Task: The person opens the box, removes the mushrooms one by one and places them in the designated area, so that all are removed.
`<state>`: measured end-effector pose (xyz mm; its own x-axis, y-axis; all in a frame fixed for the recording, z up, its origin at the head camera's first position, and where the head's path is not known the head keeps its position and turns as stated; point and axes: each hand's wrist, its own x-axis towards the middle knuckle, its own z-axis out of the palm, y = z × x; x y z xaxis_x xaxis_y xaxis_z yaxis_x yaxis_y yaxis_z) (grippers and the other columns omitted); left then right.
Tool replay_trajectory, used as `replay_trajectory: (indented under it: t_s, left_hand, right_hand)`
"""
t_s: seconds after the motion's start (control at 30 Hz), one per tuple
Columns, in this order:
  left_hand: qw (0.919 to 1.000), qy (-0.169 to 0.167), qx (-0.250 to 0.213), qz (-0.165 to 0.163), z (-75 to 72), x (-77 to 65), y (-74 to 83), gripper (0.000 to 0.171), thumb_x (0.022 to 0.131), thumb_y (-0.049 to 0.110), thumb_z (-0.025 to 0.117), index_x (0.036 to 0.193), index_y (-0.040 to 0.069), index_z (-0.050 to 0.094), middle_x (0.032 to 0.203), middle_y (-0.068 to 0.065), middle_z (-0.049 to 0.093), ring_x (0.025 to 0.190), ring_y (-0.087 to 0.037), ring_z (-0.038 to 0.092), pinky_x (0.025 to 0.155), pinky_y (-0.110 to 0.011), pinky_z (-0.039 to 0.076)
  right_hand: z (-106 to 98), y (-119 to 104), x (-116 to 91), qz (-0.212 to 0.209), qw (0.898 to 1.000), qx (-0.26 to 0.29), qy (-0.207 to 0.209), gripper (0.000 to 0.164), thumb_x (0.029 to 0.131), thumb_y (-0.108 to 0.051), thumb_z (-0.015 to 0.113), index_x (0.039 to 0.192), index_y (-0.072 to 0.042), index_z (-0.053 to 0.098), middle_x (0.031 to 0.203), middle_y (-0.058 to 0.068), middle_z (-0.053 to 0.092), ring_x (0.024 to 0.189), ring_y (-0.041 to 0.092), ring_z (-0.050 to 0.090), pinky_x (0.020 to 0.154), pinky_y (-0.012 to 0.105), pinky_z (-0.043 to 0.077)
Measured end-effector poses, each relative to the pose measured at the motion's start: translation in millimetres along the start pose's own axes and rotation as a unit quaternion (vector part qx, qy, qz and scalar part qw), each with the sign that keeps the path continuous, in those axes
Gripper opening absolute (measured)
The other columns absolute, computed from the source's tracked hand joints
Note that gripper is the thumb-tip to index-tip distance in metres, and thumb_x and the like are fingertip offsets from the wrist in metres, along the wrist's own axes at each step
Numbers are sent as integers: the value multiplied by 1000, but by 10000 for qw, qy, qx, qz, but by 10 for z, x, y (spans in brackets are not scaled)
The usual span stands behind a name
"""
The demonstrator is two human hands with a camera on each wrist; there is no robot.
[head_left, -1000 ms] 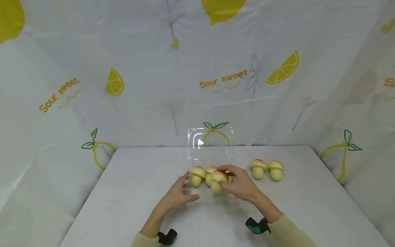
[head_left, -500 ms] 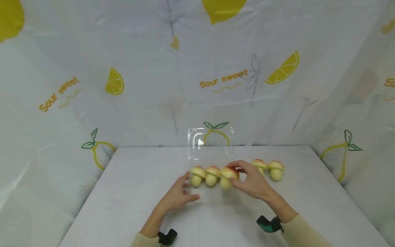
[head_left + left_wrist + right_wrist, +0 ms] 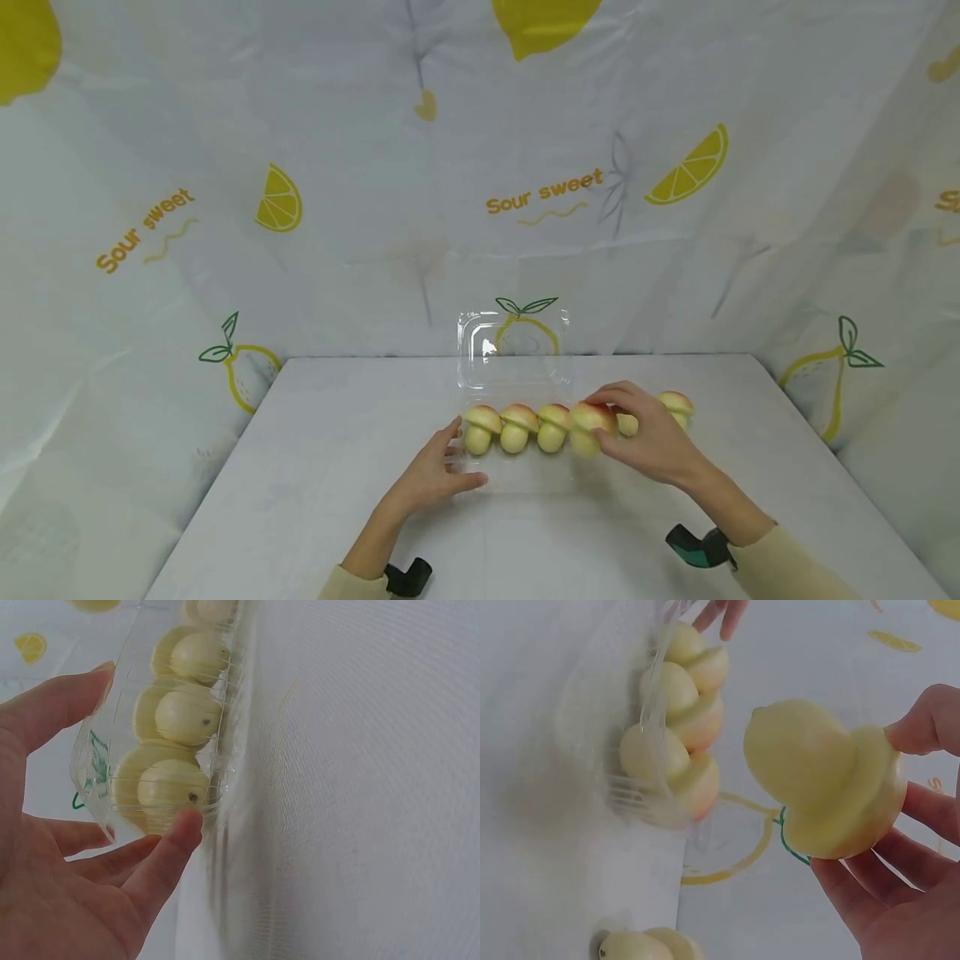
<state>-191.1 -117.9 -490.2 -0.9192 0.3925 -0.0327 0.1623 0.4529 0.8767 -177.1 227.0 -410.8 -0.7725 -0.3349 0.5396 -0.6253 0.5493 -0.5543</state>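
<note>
A clear plastic clamshell box (image 3: 517, 483) stands with its lid (image 3: 513, 350) raised at the back. Three toy mushrooms (image 3: 513, 429), yellow with reddish caps, sit in a row inside it. My left hand (image 3: 431, 475) holds the box's left end between thumb and fingers; in the left wrist view its thumb touches the wall by a mushroom stem (image 3: 174, 787). Just right of the box, my right hand (image 3: 645, 437) grips another toy mushroom (image 3: 840, 784) by its cap, between thumb and fingers. The right wrist view shows it apart from the mushrooms in the box.
Two more toy mushrooms lie on the white table (image 3: 315, 500) at the right: one (image 3: 627, 425) partly hidden behind my right hand, the other (image 3: 677, 406) farther right. A lemon-print curtain (image 3: 337, 275) hangs at the table's back edge.
My right hand has moved rightward with its mushroom, from above the middle of the box to just past its right side. The third boxed mushroom has come into sight. My left hand stays put.
</note>
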Motion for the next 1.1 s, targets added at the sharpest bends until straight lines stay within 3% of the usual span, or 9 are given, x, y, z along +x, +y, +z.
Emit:
replay_trajectory:
  t_s: [0.27,0.73,1.1]
  left_hand:
    - [10000,33,-67,-5,1,12,9,103,85,34,83,161,3,21,154,-24,37,127,-40,54,98,-48,53]
    - [9999,8,-105,-49,4,15,-17,105,84,36,84,161,3,21,153,-25,38,128,-40,53,98,-47,53]
    - [10000,12,-50,-7,10,6,1,104,84,34,84,161,1,22,152,-26,39,127,-41,54,99,-49,53]
  right_hand:
    - [-192,121,-72,-253,9985,-415,249,37,73,3,80,109,-8,76,107,-1,66,92,9,60,83,11,46]
    - [-407,221,-231,184,9969,-546,533,38,76,2,83,113,-6,74,113,4,69,103,-1,56,87,7,42]
    - [-554,319,-311,192,9951,-492,842,41,75,7,83,113,-4,74,110,9,70,102,-6,57,87,5,44]
